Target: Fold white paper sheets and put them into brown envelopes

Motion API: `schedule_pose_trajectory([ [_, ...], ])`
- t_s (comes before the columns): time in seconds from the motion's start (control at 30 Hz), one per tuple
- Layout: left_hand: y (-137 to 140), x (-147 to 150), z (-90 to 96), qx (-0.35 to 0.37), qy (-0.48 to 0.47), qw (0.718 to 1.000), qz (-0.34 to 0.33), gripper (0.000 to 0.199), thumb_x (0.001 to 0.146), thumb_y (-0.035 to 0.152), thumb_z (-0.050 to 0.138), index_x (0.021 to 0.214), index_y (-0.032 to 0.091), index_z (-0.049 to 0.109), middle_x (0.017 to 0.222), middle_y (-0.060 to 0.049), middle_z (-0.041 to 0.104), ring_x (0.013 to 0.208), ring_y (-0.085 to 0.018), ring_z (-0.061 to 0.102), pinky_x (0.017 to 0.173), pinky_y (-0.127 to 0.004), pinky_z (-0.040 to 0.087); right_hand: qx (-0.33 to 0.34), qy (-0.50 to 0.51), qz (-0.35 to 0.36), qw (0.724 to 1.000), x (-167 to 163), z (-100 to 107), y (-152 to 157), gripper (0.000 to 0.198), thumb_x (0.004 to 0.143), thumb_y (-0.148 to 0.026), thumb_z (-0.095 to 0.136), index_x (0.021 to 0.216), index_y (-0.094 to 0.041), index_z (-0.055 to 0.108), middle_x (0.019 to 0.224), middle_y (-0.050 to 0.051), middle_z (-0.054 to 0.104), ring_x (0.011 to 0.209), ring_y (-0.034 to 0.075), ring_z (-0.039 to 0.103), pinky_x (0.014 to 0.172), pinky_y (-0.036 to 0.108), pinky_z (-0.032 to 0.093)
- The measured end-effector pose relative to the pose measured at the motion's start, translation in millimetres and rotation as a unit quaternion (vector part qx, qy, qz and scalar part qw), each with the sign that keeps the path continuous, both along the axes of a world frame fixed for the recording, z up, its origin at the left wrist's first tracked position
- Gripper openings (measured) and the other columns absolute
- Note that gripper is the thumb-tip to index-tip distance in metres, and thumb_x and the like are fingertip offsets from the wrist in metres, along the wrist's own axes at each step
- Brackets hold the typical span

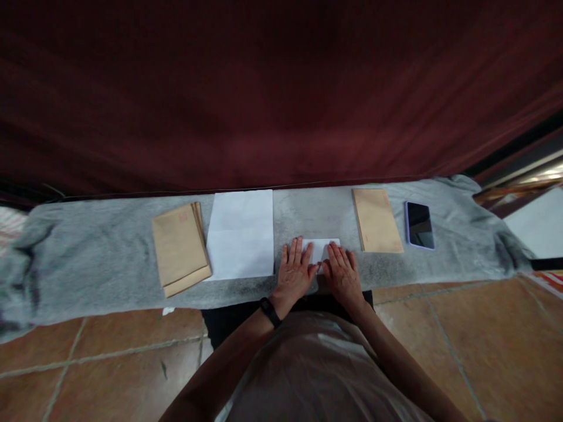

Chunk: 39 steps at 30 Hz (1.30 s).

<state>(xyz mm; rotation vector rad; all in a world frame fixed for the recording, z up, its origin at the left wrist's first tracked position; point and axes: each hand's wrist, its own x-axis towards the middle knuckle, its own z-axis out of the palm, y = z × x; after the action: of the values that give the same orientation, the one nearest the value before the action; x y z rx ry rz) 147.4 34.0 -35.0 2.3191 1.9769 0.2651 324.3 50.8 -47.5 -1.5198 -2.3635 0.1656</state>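
A small piece of folded white paper lies near the front edge of the grey cloth, partly hidden under my hands. My left hand rests flat on its left side, fingers stretched forward. On its right side my right hand presses down, fingers extended, with the two thumbs close together over the paper. Left of my left hand are large white sheets of paper, lying flat. Beyond them sits a stack of brown envelopes, touching the sheets' edge. Another brown envelope pile lies to the right of my right hand.
A phone with a dark screen lies right of the right-hand envelopes. Grey cloth covers the long narrow surface. A dark red curtain-like wall rises along the back edge. Brown floor tiles show below.
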Motion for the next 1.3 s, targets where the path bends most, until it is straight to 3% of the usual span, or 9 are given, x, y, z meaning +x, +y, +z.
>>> schedule_pose_trajectory([
  [0.4, 0.3, -2.8, 1.2, 0.001, 0.004, 1.0, -0.01, 0.067, 0.102, 0.05, 0.046, 0.159, 0.017, 0.034, 0.166, -0.019, 0.03, 0.155, -0.032, 0.026, 0.125, -0.056, 0.021, 0.01, -0.022, -0.01, 1.0, 15.8, -8.6, 7.7, 0.057, 0.106, -0.038, 0.038, 0.159, -0.016, 0.036, 0.162, 0.016, 0.04, 0.149, 0.032, 0.036, 0.12, 0.055, 0.026],
  [0.6, -0.8, -18.5, 4.3, -0.008, 0.003, 0.998, -0.062, 0.077, 0.096, 0.056, 0.055, 0.158, 0.015, 0.033, 0.166, -0.021, 0.029, 0.156, -0.034, 0.024, 0.125, -0.053, 0.023, 0.018, -0.015, 0.007, 1.0, 28.5, -11.8, 8.8, 0.06, 0.106, -0.036, 0.039, 0.161, -0.016, 0.029, 0.162, 0.015, 0.039, 0.149, 0.03, 0.037, 0.12, 0.052, 0.029],
  [0.8, 2.2, -17.8, 12.9, -0.063, 0.028, 0.995, -0.074, 0.076, 0.089, 0.039, 0.062, 0.154, 0.009, 0.036, 0.164, -0.024, 0.032, 0.155, -0.037, 0.023, 0.123, -0.058, 0.025, 0.022, -0.009, 0.013, 1.0, 30.0, -12.1, 8.4, 0.062, 0.105, -0.035, 0.039, 0.162, -0.016, 0.025, 0.163, 0.016, 0.038, 0.149, 0.03, 0.036, 0.12, 0.053, 0.03],
  [1.07, 3.1, -7.2, 24.2, -0.11, 0.073, 0.986, -0.102, 0.061, 0.089, 0.007, 0.047, 0.15, 0.005, 0.043, 0.161, -0.028, 0.034, 0.151, -0.037, 0.033, 0.117, -0.058, 0.036, 0.002, -0.003, 0.024, 1.0, 32.8, -9.8, 9.7, 0.058, 0.106, -0.035, 0.039, 0.159, -0.013, 0.033, 0.161, 0.017, 0.041, 0.15, 0.03, 0.036, 0.121, 0.053, 0.03],
  [1.17, 4.1, -11.6, 29.4, -0.106, 0.071, 0.986, -0.11, 0.055, 0.092, 0.009, 0.047, 0.147, 0.005, 0.048, 0.158, -0.027, 0.041, 0.148, -0.036, 0.039, 0.116, -0.055, 0.038, -0.004, 0.015, 0.033, 0.999, 36.5, -9.4, 9.8, 0.057, 0.106, -0.036, 0.039, 0.158, -0.014, 0.036, 0.16, 0.017, 0.042, 0.15, 0.029, 0.035, 0.12, 0.054, 0.031],
  [1.3, 8.9, -25.2, 40.2, -0.084, -0.004, 0.992, -0.097, 0.04, 0.094, 0.01, 0.05, 0.13, 0.014, 0.064, 0.141, -0.017, 0.064, 0.133, -0.026, 0.059, 0.111, -0.04, 0.047, -0.037, 0.066, 0.067, 0.995, 45.8, -4.0, 11.3, 0.054, 0.107, -0.041, 0.039, 0.155, -0.018, 0.041, 0.158, 0.015, 0.047, 0.148, 0.026, 0.04, 0.122, 0.055, 0.029],
])
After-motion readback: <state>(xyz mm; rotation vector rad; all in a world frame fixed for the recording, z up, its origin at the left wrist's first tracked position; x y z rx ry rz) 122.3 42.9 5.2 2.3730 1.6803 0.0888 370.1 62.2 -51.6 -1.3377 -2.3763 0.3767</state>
